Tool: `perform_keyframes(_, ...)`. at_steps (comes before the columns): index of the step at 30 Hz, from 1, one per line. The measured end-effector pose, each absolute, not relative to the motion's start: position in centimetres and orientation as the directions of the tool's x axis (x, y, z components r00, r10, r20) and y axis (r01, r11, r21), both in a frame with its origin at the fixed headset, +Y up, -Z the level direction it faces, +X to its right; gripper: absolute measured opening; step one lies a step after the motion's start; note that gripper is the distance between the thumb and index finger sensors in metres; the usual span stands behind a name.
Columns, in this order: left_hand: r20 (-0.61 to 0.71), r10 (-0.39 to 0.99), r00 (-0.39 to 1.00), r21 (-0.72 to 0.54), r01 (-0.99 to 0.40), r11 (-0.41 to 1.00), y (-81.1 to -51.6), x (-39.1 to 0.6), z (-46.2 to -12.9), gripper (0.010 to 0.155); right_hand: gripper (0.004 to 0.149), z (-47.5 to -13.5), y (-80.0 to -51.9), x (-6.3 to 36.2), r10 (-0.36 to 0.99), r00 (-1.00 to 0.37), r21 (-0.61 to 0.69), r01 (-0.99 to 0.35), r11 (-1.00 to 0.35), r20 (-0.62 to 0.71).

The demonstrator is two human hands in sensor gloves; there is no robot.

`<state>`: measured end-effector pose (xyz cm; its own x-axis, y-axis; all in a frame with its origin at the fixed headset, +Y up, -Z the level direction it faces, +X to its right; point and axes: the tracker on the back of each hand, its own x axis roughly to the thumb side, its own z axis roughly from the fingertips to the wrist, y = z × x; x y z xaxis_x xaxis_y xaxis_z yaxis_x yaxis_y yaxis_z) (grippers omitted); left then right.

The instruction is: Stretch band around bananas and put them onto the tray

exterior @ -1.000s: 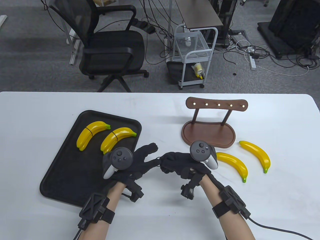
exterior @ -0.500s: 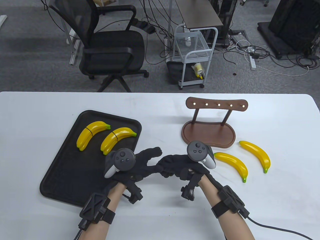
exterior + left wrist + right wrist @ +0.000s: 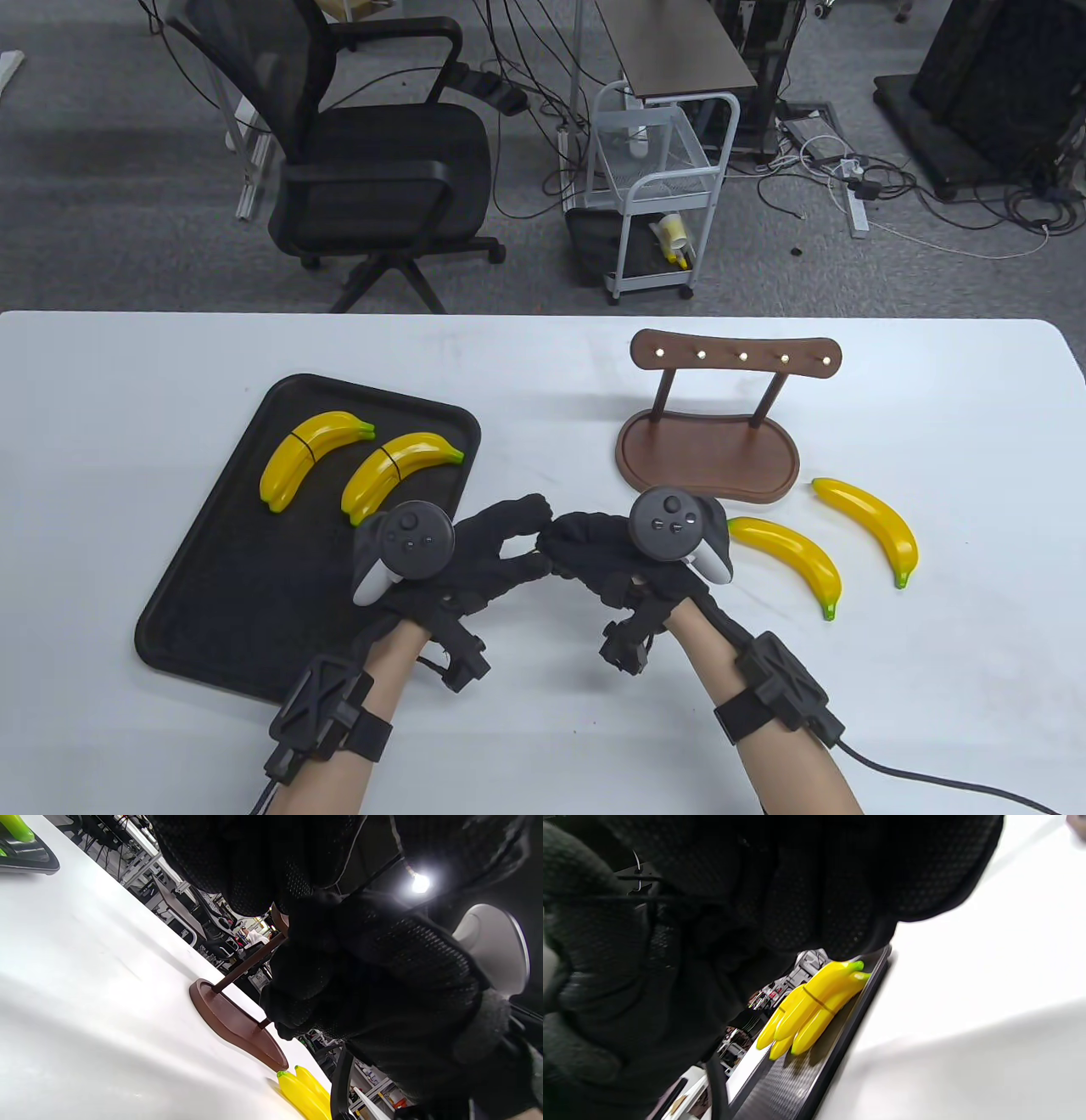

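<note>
Right wrist view alone shows the band [image 3: 814, 998] binding two bananas [image 3: 806, 1014].

Wooden stand [image 3: 708, 450] blocks the far side; tray [image 3: 212, 594] flanks left, two loose bananas [image 3: 793, 560] flank right; near table [image 3: 543, 722] strip open.

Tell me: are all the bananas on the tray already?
No: two loose bananas lie on the table right of the stand, off the tray.

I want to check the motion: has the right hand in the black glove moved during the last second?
Yes. The right hand has shifted left, away from the nearer loose yellow banana on the table, and now meets the left hand.
</note>
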<state>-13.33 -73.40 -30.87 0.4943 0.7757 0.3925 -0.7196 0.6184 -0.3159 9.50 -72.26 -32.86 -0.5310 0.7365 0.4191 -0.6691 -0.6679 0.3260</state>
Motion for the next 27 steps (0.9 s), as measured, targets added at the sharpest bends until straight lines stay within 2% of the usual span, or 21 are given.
perform_keyframes(6,0.355,0.830,0.431,-0.335,-0.770,0.543,-73.5,-13.9,-31.1,0.075,0.037,-32.8,-71.4,9.8,0.625,-0.633,0.185,-0.619,-0.763,0.457)
perform_keyframes(17,0.315,0.906,0.281,-0.394,-0.830,0.394,-73.5,-14.4,-31.3,0.062,0.036,-32.6,-70.2,10.5,0.624,-0.655,0.045,-0.674,-0.737,0.426)
perform_keyframes(27,0.286,0.928,0.241,-0.469,-0.809,0.354,-73.8,-14.0,-31.5,0.060,0.036,-32.9,-70.9,10.7,0.647,-0.652,0.032,-0.695,-0.719,0.395)
